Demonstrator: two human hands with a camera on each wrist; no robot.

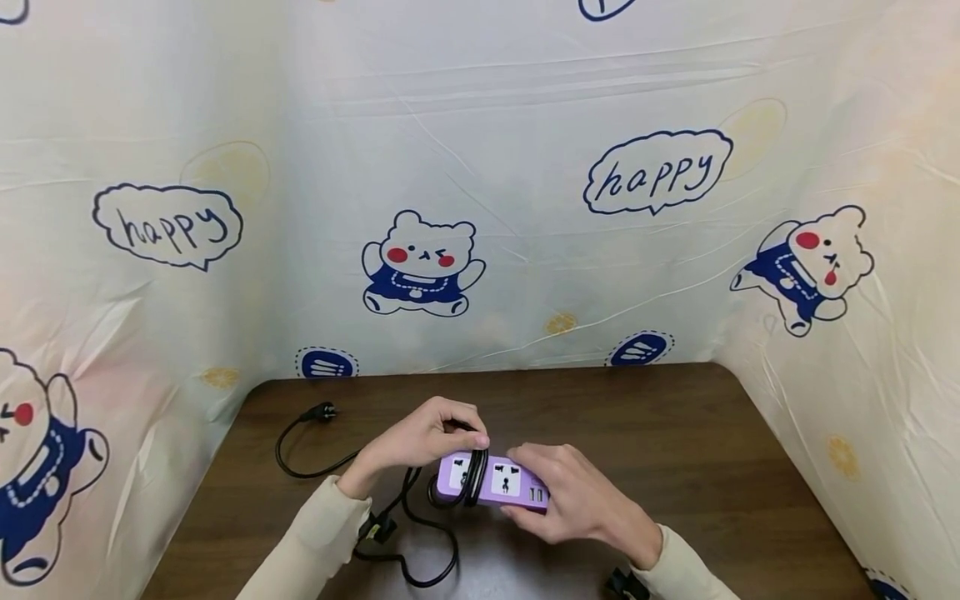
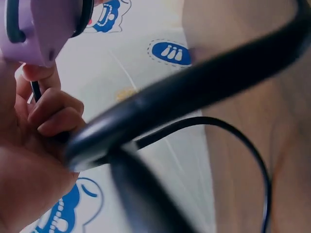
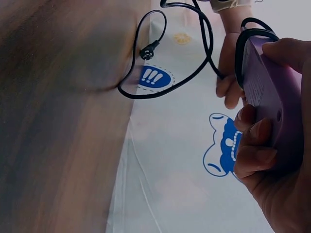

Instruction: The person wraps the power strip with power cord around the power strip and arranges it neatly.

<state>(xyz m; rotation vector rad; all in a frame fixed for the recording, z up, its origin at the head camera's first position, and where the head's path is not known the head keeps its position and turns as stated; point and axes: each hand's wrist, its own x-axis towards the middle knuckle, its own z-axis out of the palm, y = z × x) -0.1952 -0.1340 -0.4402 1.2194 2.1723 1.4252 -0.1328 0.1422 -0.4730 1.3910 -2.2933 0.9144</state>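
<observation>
A purple power strip (image 1: 491,483) with white socket faces and two USB ports is held above the table. Its black cord (image 1: 474,479) loops around the strip near the left end. My right hand (image 1: 573,492) grips the strip's right end, thumb on the near side and fingers on the far side. With curled fingers my left hand (image 1: 431,433) holds the cord at the strip's upper edge. In the left wrist view the left fingers (image 2: 58,109) curl round a piece of cord below the strip. The right wrist view shows the strip's underside (image 3: 260,80).
The rest of the cord hangs in loose bends left of the strip, its black plug (image 1: 321,412) near the table's far left. A dark brown table (image 1: 675,433) lies below. A printed curtain (image 1: 525,167) encloses the back and sides. Dark wrist gear shows at both sleeves.
</observation>
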